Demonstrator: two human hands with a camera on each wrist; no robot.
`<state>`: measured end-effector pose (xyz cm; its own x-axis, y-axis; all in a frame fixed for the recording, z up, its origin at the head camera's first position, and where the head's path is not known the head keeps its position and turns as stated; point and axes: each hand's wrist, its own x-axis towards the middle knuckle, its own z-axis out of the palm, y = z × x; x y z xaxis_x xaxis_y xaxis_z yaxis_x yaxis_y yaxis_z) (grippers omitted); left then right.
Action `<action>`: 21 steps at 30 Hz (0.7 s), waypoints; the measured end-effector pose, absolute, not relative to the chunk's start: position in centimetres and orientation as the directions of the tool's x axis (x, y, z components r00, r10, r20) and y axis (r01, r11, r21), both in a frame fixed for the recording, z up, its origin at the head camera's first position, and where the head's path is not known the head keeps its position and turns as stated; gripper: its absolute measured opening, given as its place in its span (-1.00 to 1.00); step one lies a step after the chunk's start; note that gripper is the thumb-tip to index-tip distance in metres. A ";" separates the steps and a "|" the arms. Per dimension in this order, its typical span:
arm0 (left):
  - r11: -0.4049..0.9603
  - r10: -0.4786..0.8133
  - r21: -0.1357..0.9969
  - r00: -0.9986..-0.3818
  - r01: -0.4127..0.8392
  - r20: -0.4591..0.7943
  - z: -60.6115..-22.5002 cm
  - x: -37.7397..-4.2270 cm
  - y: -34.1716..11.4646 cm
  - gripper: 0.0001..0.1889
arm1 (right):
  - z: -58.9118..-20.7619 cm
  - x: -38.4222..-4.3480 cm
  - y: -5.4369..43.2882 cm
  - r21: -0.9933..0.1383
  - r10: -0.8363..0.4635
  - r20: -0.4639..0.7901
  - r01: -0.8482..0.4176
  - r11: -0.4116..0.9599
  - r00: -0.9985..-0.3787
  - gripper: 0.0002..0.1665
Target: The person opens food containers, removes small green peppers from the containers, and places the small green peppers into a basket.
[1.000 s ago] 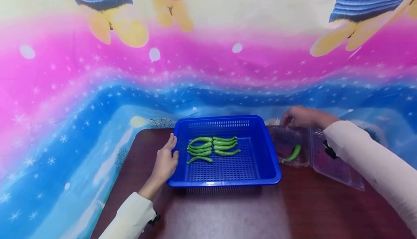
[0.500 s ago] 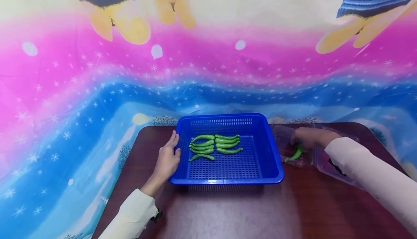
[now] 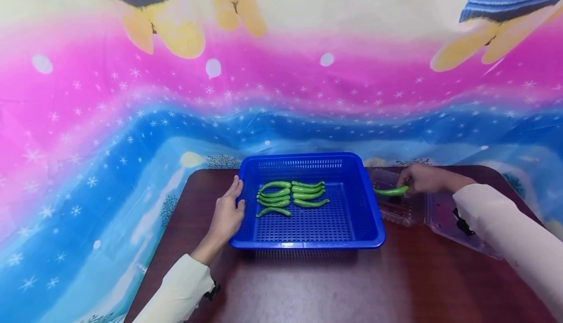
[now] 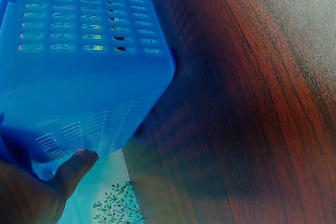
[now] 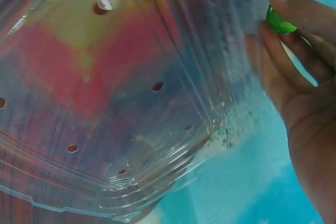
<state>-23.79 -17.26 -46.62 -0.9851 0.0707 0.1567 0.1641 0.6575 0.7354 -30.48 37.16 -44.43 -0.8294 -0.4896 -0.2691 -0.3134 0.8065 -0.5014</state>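
Note:
In the head view my left hand [image 3: 225, 215] rests on the left side of a blue plastic basket [image 3: 303, 246], its fingers mostly straight. One of its fingers touches the basket's outer wall [image 4: 79, 93] in the left wrist view. Several green chili peppers [image 3: 273, 199] lie inside in two side-by-side columns. My right hand [image 3: 424, 179] pinches another green chili pepper [image 3: 391, 191] by its thick end, above a clear plastic clamshell box [image 3: 402, 215]. The right wrist view shows thumb and fingers on that pepper [image 5: 286, 3], whose far end is cut off by the frame.
The clamshell's clear lid [image 3: 466, 232] lies folded out to the right, partly behind the right sleeve. A dark brown wooden table [image 3: 316, 289] carries everything. Behind it hangs a colourful patterned cloth [image 3: 281, 83].
My right hand has come down into the clamshell, taken hold of the chili pepper lying there and raised it toward the basket's right rim. My left hand stays at the basket.

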 end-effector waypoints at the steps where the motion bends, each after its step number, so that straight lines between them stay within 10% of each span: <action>1: 0.659 0.070 0.734 -0.985 0.164 0.157 -46.6 -23.8 -17.3 -0.40 | -44.2 -30.5 37.3 -0.523 -0.478 -0.265 -0.292 0.801 -0.837 -0.66; 21: 0.675 0.084 0.715 -0.982 0.181 0.170 -46.5 -23.7 -17.4 -0.40 | -39.2 -30.6 36.8 -0.620 -0.247 -0.119 -0.122 0.775 -0.962 -0.58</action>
<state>-23.69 -17.38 -46.53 -0.9819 0.0836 0.1702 0.1815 0.6749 0.7153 -30.64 36.81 -39.20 -0.9616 -0.2471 -0.1191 -0.1222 0.7746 -0.6205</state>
